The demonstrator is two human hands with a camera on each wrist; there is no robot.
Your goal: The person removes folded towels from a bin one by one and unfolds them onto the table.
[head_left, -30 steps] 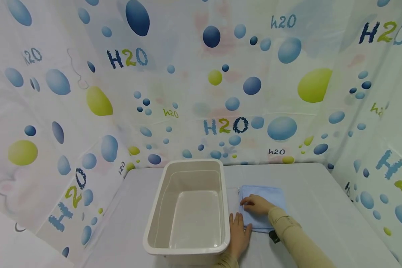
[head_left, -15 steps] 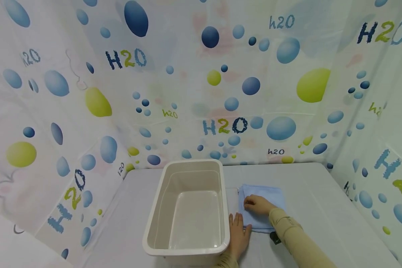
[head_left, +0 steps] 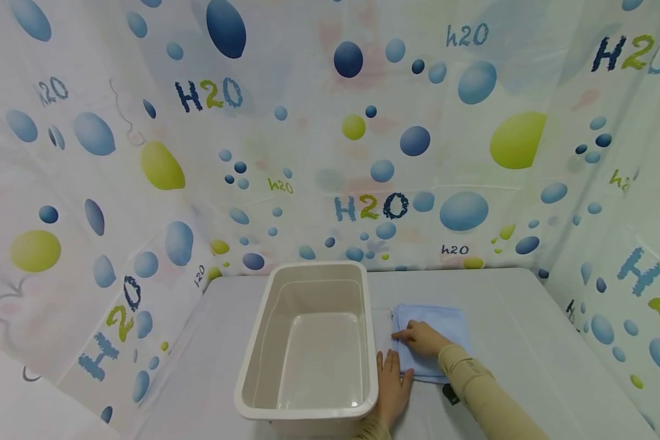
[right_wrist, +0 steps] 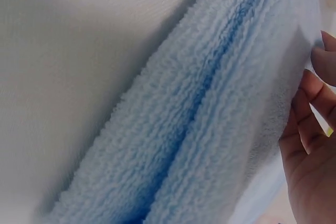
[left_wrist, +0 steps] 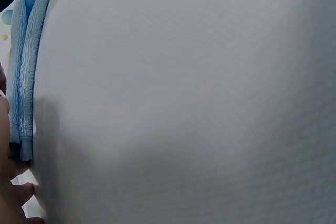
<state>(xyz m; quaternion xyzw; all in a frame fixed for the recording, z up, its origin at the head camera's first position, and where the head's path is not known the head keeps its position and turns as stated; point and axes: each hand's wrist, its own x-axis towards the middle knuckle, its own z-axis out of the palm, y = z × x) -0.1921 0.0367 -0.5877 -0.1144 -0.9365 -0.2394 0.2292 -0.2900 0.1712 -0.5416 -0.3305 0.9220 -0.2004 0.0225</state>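
Note:
A light blue folded towel [head_left: 442, 318] lies on the table to the right of a cream plastic tub [head_left: 371, 366]. My right hand [head_left: 425, 338] is over the towel, index finger reaching to its left edge and the other fingers bent. In the right wrist view, the fingertips [right_wrist: 296, 114] touch the towel's [right_wrist: 210, 103] top face, and its thick folded edge shows; nothing looks pinched. My left hand [head_left: 393, 388] rests with fairly straight fingers on the table between tub and towel, close to the towel's near left corner. The left wrist view catches the towel [left_wrist: 23, 66] edge-on.
The tub stands beside the left hand, with its bare inner floor visible. A small dark object [head_left: 451, 394] is under the right wrist. White cloth covers the table [head_left: 506, 305]. A curtain [head_left: 308, 153] with bubble prints hangs behind and at both sides.
My right hand's fingers first drew in rightward over the towel, then the index finger extended back to its left edge. The left hand, towel and tub have stayed in place.

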